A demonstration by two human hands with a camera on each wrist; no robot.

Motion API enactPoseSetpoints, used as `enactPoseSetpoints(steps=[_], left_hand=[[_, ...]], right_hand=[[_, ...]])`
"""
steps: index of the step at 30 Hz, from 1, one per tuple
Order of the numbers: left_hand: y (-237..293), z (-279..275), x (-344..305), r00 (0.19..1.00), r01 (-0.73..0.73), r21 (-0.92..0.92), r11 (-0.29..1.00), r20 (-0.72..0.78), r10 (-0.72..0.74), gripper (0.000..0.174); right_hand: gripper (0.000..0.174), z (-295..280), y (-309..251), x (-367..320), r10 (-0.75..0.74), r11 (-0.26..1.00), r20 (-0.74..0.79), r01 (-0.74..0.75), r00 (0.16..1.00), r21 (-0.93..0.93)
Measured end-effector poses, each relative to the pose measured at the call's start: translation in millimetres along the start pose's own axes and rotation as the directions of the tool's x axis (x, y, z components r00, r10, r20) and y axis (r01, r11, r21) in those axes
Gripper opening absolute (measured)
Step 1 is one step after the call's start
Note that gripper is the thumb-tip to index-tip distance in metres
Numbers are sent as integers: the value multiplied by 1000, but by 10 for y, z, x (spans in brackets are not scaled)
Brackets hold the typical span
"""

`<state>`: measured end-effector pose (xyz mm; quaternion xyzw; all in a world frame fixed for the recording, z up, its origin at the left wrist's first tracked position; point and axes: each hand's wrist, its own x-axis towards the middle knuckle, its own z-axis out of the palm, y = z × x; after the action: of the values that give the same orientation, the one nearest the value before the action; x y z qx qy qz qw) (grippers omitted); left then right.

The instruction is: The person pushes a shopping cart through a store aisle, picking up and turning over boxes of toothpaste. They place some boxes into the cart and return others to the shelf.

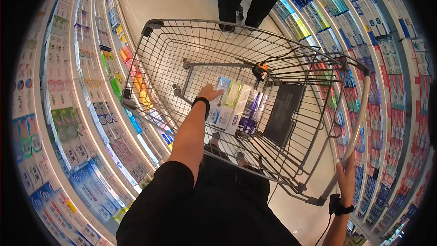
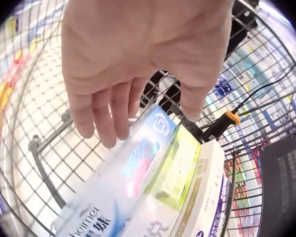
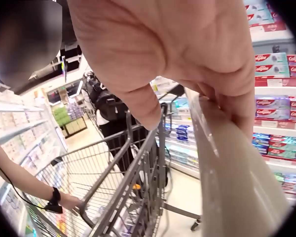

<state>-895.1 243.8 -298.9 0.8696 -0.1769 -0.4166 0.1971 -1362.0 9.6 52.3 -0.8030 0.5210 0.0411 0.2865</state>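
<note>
My left hand (image 1: 210, 93) reaches into the wire cart at the end of a blue-and-white box (image 1: 223, 102). In the left wrist view the fingers of the left hand (image 2: 143, 74) hang loosely beside the end of this box (image 2: 133, 163), the thumb apart from them. Against it, in a row, stand a green-and-white box (image 2: 175, 170), a white box (image 2: 202, 190) and purple-and-white packs (image 1: 250, 114). My right hand (image 1: 347, 180) holds the cart handle (image 1: 362, 118); in the right wrist view the fingers of the right hand (image 3: 172, 54) bend over the handle (image 3: 227, 173), thumb off it.
A black panel (image 1: 284, 114) and an orange-and-black device (image 1: 260, 70) with a cable are on the cart (image 1: 205, 23). Shelves of boxed goods (image 1: 98, 105) line the left; toothpaste shelves (image 3: 278, 108) line the right. A person in black trousers (image 1: 252, 0) stands beyond the cart.
</note>
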Motion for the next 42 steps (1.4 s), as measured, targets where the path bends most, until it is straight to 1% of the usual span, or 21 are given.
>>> enactPoseSetpoints(steps=[2, 6, 8, 9, 12, 16, 20, 21, 22, 24, 25, 26, 27, 28, 30, 31, 34, 37, 39, 41, 42], left_hand=[[-147, 183, 84, 990, 97, -26, 995, 107, -94, 83], [-393, 454, 118, 953, 271, -133, 953, 179, -246, 92], [-474, 539, 106, 941, 313, -153, 937, 183, -284, 97], [-492, 534, 72, 939, 308, -199, 930, 223, -264, 101], [-688, 698, 109, 957, 270, -289, 918, 186, -223, 104], [-921, 886, 271, 951, 259, -422, 869, 267, -154, 99], [-902, 833, 202, 969, 233, -448, 863, 186, -165, 88], [-897, 815, 180, 971, 226, -478, 849, 184, -155, 85], [-882, 792, 172, 973, 218, -508, 833, 182, -143, 82], [-1080, 946, 362, 942, 284, -469, 836, 300, -151, 99], [-1084, 940, 427, 921, 314, -447, 838, 357, -155, 109], [-1104, 938, 480, 908, 322, -416, 850, 392, -151, 108], [-1055, 858, 458, 891, 331, -383, 862, 428, -151, 107], [-998, 772, 397, 870, 342, -347, 873, 468, -155, 106], [-838, 614, 271, 869, 357, -356, 863, 465, -167, 106], [-765, 559, 233, 872, 358, -363, 860, 459, -170, 106], [-724, 594, 193, 947, 226, -403, 887, 303, -104, 73], [-572, 403, 135, 918, 305, -449, 840, 373, -134, 77], [-376, 201, -23, 932, 273, -491, 827, 346, -102, 79], [159, -324, -511, 932, 230, -534, 814, 362, -25, 80], [221, -326, -515, 948, 192, -592, 783, 317, 7, 80]], right_hand=[[70, 41, 34, 17, 54, 995, -12, -55, 998, -81], [67, 128, -3, 12, 86, 984, -64, -95, 994, -151], [67, 153, 21, -3, 143, 987, -57, -146, 988, -68], [67, 171, -6, -3, 140, 987, -70, -145, 988, -65], [67, 214, 21, 2, 186, 982, -99, -187, 978, -5], [67, 203, 43, 8, 206, 979, -77, -205, 976, 17], [67, 228, 37, 12, 210, 977, -114, -213, 971, -16], [68, 204, -25, 16, 265, 963, -83, -268, 961, -21], [68, 205, 45, 14, 227, 972, -94, -231, 969, -36], [68, 208, 264, 3, 150, 985, -115, -158, 982, -68], [69, 201, 249, 22, 175, 983, -109, -180, 979, -46], [69, 200, 229, 23, 202, 978, -100, -205, 974, -23], [69, 199, 221, 16, 232, 972, -89, -233, 969, -2], [69, 203, 251, 13, 193, 980, -102, -196, 976, -21], [70, 228, 254, 10, 116, 991, -126, -124, 985, -58], [70, 223, 193, 8, 134, 988, -116, -142, 984, -59], [70, 203, 51, 2, 143, 986, -104, -151, 984, -67], [71, 202, 0, 10, 101, 993, -101, -106, 990, -45], [71, 177, -81, -9, 122, 992, -77, -121, 989, 22], [71, 157, 117, 1, -11, 1000, -76, 13, 997, 22], [72, 143, 229, 25, -84, 996, -78, 86, 993, 23]])
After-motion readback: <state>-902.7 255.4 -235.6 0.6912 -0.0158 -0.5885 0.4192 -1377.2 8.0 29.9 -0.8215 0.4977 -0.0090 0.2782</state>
